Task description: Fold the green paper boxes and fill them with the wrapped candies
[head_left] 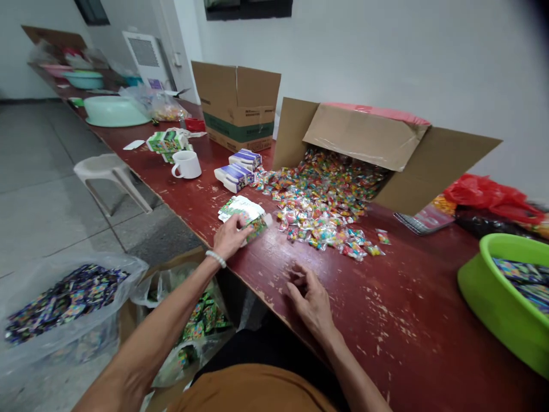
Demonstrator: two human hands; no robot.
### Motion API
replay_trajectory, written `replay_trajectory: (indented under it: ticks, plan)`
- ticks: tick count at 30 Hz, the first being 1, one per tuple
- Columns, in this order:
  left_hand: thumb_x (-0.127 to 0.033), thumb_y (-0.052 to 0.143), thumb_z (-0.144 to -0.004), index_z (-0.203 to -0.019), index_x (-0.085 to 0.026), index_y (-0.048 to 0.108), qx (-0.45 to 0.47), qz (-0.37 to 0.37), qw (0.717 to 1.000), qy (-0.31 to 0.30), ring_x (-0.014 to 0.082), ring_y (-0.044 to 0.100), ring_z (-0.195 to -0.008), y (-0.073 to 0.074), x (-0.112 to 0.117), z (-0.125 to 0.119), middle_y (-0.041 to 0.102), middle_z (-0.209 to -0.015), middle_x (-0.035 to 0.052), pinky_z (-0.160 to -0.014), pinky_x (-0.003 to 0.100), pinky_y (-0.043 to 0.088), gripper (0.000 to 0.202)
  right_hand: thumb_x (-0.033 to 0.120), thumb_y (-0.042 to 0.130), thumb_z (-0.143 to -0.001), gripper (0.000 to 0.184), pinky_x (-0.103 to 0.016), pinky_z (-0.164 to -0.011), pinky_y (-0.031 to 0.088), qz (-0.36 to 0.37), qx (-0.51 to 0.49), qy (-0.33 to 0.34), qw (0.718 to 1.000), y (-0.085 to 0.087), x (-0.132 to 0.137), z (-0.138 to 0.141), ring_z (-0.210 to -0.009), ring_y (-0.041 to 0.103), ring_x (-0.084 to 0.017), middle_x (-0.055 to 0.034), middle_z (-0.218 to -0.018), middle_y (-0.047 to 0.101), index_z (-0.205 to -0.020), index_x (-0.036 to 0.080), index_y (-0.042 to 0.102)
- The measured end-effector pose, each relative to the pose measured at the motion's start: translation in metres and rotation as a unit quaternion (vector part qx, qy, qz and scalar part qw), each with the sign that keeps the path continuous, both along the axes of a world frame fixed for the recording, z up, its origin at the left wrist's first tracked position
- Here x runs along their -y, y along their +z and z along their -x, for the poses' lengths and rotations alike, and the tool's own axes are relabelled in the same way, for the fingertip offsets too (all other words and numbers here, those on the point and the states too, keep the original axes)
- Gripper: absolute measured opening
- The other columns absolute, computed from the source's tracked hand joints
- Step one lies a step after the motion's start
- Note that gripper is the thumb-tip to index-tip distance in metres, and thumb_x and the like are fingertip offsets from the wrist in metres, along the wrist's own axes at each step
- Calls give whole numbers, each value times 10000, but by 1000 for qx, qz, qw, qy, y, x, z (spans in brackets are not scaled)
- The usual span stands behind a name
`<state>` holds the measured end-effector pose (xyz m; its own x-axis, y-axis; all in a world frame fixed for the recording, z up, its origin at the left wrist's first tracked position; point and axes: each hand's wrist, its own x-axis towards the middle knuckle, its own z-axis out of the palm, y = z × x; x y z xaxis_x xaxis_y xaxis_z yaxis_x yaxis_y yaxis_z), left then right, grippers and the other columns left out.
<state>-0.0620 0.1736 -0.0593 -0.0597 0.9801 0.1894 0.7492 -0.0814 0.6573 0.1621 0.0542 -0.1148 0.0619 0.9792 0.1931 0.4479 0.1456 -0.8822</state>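
Left hand (231,237) fingers pinch a flat green packet (256,227) atop the packet stack (240,209) at the table edge (343,320); right hand (311,300) rests loosely curled, empty; advisable to lift only the top one.

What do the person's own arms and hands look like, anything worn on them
Both forearms are bare, with no sleeves and no gloves. The left hand has a white beaded bracelet at the wrist. The right hand shows no ring, watch or band.
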Motion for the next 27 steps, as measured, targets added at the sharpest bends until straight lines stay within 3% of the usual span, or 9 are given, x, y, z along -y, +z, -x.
replay_trajectory:
  ticks: [3,6,8,10,14,16,20,24,27]
  plan:
    - [-438,671,-769,-771,-200,487,136,35,987,-71,150,541,-634,-3,51,-14,561,-698,-20,-595,238,417,300,410,625,-833,560,-391,-853,537,71,-212,6,975,15,-3,2,-973,658,-222,-120,-1235,629,-1326,203,460]
    - [-404,771,-703,-841,-179,549,412,215,866,-183,125,551,-618,0,97,-26,596,-731,-9,-577,215,416,345,408,627,-851,391,-338,-855,530,73,-314,51,945,38,0,5,-969,654,-204,-77,-1118,683,-1177,201,571]
    - [-428,788,-690,-970,-156,605,482,334,762,-273,173,623,-749,5,115,-31,659,-878,61,-636,233,450,431,386,645,-843,267,-312,-817,532,68,-314,73,944,53,4,5,-884,652,-183,-38,-985,702,-1045,213,622]
    - [-475,782,-687,-1019,-120,637,501,404,682,-347,233,652,-869,9,122,-35,678,-973,136,-701,262,475,508,382,655,-835,237,-296,-751,539,76,-299,95,946,65,10,5,-803,641,-169,-18,-907,687,-1015,230,626]
    - [-540,787,-653,-1007,-113,661,538,441,596,-401,275,690,-760,7,126,-44,705,-869,152,-685,327,511,570,405,640,-838,371,-256,-570,539,125,-296,154,934,81,24,2,-648,630,-139,-8,-887,653,-1171,261,562]
    - [-560,811,-609,-1011,-124,662,553,436,585,-403,273,692,-696,4,128,-47,710,-829,133,-656,337,518,612,398,639,-839,500,-227,-461,508,154,-314,178,920,85,31,2,-538,602,-110,-6,-920,649,-1295,288,466]
    - [-573,837,-555,-898,-129,685,544,419,614,-389,261,683,-694,4,133,-51,702,-785,113,-619,298,501,581,366,695,-803,739,-189,-353,450,182,-341,188,903,86,40,4,-441,555,-74,-16,-1016,645,-1422,348,291]
    - [-577,837,-556,-844,-135,702,526,413,634,-388,260,672,-706,12,136,-51,693,-812,123,-633,310,500,545,381,715,-788,794,-204,-332,448,184,-341,183,903,81,42,3,-406,541,-69,-27,-1037,641,-1440,358,264]
    - [-588,834,-557,-844,-128,714,518,411,638,-394,260,669,-703,15,136,-50,688,-803,127,-650,321,507,556,400,728,-773,769,-223,-391,500,145,-322,162,921,79,41,3,-503,599,-104,-37,-1020,650,-1423,325,323]
